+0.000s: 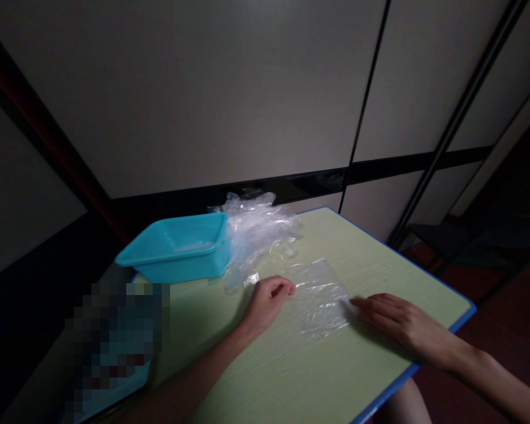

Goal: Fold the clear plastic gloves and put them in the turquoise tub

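A thin, clear plastic film (pixel 320 300) lies wrinkled on the table between my hands; its exact kind is hard to make out. My left hand (pixel 267 300) is closed, thumb and fingers pinched at the film's left edge. On the other side, my right hand (pixel 391 321) reaches in with fingers stretched out, palm down, the fingertips at the film's right edge. Beyond my left hand spreads a loose pile of clear plastic gloves (pixel 258 227). It rests against the turquoise plastic basin (pixel 189 268), which has something pale inside.
The light green table (pixel 247 383) has a blue edge and stands against pale cabinet panels (pixel 229 106) with a black band. A blurred-out patch (pixel 119 353) covers something at the lower left. A dark chair-like shape (pixel 463 244) stands at the right.
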Motion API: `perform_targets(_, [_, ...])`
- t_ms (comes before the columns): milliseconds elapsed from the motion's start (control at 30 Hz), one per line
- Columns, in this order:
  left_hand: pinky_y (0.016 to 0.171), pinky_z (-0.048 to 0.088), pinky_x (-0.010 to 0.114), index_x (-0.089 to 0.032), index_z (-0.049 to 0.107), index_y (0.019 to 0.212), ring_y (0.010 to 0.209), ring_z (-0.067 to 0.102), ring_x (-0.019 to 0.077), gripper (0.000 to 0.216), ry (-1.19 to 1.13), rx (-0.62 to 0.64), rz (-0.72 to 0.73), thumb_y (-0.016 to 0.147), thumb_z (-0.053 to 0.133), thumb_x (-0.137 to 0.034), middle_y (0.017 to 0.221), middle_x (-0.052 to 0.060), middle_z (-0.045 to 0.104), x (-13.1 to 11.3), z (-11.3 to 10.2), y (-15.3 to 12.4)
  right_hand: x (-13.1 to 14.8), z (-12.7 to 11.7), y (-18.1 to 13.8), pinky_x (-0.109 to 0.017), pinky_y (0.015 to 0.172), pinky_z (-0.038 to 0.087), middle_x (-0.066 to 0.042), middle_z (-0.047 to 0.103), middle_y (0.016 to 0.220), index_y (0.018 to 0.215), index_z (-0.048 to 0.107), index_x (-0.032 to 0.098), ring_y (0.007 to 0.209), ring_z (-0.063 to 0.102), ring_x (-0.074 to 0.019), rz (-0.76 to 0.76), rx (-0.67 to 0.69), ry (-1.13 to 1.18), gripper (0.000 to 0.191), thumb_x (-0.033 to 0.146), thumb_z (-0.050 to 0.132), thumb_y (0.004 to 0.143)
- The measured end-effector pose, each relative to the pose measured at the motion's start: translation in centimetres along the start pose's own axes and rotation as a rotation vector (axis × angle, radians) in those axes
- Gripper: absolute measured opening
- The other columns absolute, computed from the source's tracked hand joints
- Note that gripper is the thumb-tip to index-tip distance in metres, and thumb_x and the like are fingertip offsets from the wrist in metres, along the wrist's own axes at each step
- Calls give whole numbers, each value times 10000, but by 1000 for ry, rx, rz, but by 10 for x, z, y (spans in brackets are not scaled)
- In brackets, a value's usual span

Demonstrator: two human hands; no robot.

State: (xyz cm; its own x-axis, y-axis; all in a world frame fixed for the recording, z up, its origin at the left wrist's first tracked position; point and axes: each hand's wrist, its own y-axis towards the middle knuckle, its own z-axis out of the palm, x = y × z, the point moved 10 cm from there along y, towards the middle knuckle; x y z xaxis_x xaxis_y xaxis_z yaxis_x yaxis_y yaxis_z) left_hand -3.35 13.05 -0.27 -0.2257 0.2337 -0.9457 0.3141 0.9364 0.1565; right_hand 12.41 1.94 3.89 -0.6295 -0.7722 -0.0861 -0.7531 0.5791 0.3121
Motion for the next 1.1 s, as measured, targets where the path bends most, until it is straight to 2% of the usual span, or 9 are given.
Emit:
perform_targets(167, [566, 428, 217, -155, 615, 666, 697, 586, 164, 175, 0, -1, -6, 707, 475, -252, 706, 36, 638, 1, 0, 1, 5, -1, 2, -334, 579, 488, -89, 643, 819, 846, 620, 119, 671, 574, -176, -87, -7, -197, 324, 83, 302, 897])
perform_targets(400, [569, 430, 216, -158, 619, 671, 693, 592, 161, 174, 2, -5, -12, 716, 475, -244, 712, 34, 645, 1, -1, 0, 4, 1, 6, -294, 539, 453, -81, 618, 739, 794, 622, 126, 603, 537, -151, -92, -24, -216, 399, 104, 242, 915])
perform_targets(533, [574, 429, 218, -160, 623, 678, 688, 594, 158, 178, 3, -4, -10, 723, 475, -248, 714, 32, 649, 1, 0, 0, 7, 0, 5, -298, 566, 481, -79, 631, 752, 808, 618, 130, 632, 560, -155, -125, -60, -207, 363, 99, 270, 909])
perform_targets(633, [580, 426, 219, -159, 622, 672, 684, 591, 157, 180, 2, -5, -6, 723, 474, -248, 706, 32, 648, 1, 0, 1, 4, 2, -1, -311, 633, 518, -99, 651, 840, 879, 610, 122, 717, 598, -166, -114, -82, -158, 332, 97, 280, 906])
perform_targets(833, [582, 423, 217, -156, 624, 668, 678, 589, 154, 178, -1, -5, -2, 722, 475, -237, 699, 31, 650, 0, 0, 1, -21, 14, -10, -283, 733, 540, -123, 591, 1118, 1025, 560, 141, 887, 613, -161, 95, -49, 101, 268, 151, 320, 908])
perform_targets(933, [575, 422, 217, -157, 623, 671, 679, 591, 155, 175, -2, -11, -7, 726, 475, -234, 701, 32, 653, 0, -1, 1, -23, 17, -7, -277, 776, 527, -126, 541, 1201, 1143, 493, 152, 970, 586, -158, 117, -40, 191, 288, 152, 325, 909])
perform_targets(1033, [567, 422, 214, -159, 623, 669, 681, 595, 156, 174, -4, -8, -13, 728, 478, -234, 698, 30, 654, -1, -1, 0, -26, 19, 1, -309, 818, 506, -112, 527, 1219, 1195, 461, 182, 1029, 552, -165, 113, -34, 209, 315, 154, 346, 903])
perform_targets(1100, [563, 423, 212, -161, 624, 671, 683, 598, 156, 170, -6, -6, -17, 728, 482, -235, 699, 29, 656, -1, -1, 0, -30, 20, 7, -340, 804, 505, -115, 559, 1167, 1166, 493, 177, 1007, 558, -181, 111, -42, 191, 304, 155, 364, 893])
